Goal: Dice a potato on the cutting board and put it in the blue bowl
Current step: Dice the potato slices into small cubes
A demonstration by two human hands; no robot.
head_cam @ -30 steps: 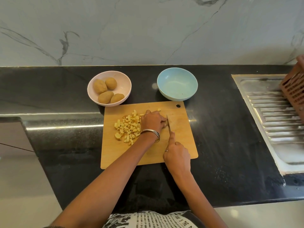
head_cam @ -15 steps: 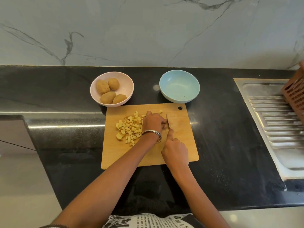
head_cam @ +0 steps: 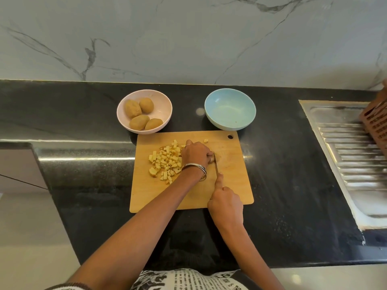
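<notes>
A wooden cutting board (head_cam: 232,185) lies on the black counter. A heap of pale yellow potato dice (head_cam: 165,162) covers its left half, and one stray cube (head_cam: 206,140) lies near the far edge. My left hand (head_cam: 195,153) is curled over the last piece of potato (head_cam: 212,159), which it mostly hides. My right hand (head_cam: 226,203) grips a knife (head_cam: 216,165), index finger along the spine, with the blade against my left fingertips. The blue bowl (head_cam: 230,108) stands empty just beyond the board.
A pink bowl (head_cam: 161,101) with several whole potatoes (head_cam: 139,114) stands at the back left of the board. A steel sink drainboard (head_cam: 351,160) and a brown slatted crate (head_cam: 374,122) are at the right. The marble wall rises behind the counter.
The knife has shifted slightly along the potato piece under my left hand, with my right hand drawn a little nearer. The dice heap and bowls stay put.
</notes>
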